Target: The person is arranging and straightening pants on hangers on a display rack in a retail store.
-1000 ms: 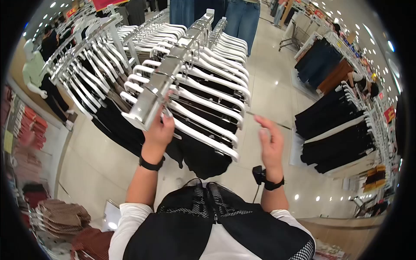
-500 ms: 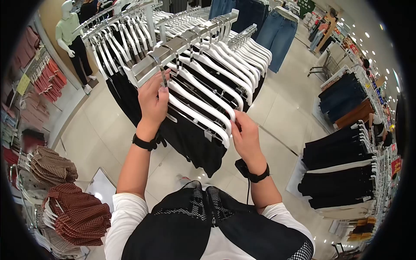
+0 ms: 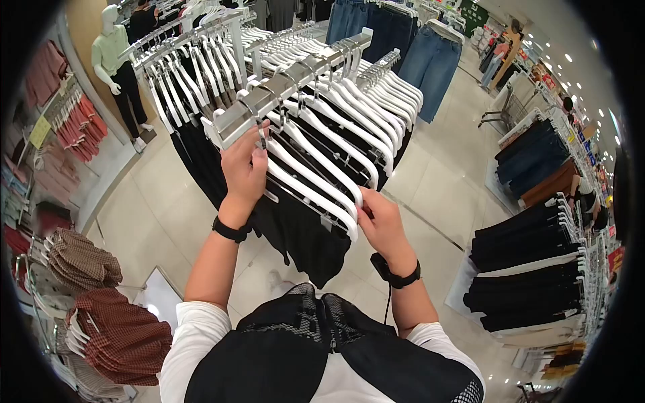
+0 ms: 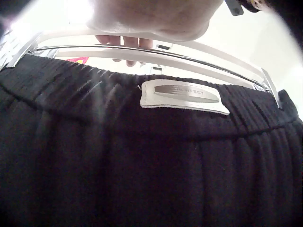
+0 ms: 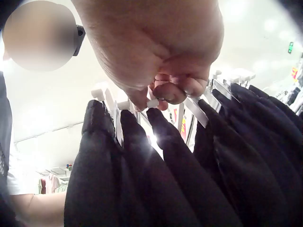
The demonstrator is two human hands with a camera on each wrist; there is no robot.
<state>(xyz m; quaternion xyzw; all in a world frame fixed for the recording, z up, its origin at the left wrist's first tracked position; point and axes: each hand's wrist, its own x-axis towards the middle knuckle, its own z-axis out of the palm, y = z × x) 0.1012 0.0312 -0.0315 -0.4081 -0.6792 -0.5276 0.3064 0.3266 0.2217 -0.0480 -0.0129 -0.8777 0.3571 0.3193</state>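
Observation:
In the head view, a metal rail carries a row of white hangers with black trousers. My left hand holds the front hangers by the hook, thumb and fingers just under the rail's near end. With thumb and fingertips, my right hand pinches the right end of a white hanger close behind the front one. The right wrist view shows that hand at the white tips, above the hanging garments. An elastic waistband with a pale label hangs from clips in the left wrist view.
More hangers fill a parallel rail on the left, near a mannequin. Blue jeans hang behind. Racks of black trousers stand along the right. Checked shirts hang at lower left, beside the tiled floor.
My right hand moved left from beside the rack and took hold of a hanger's end. My left hand stays at the hook. The view shifted, so the rack appears farther right.

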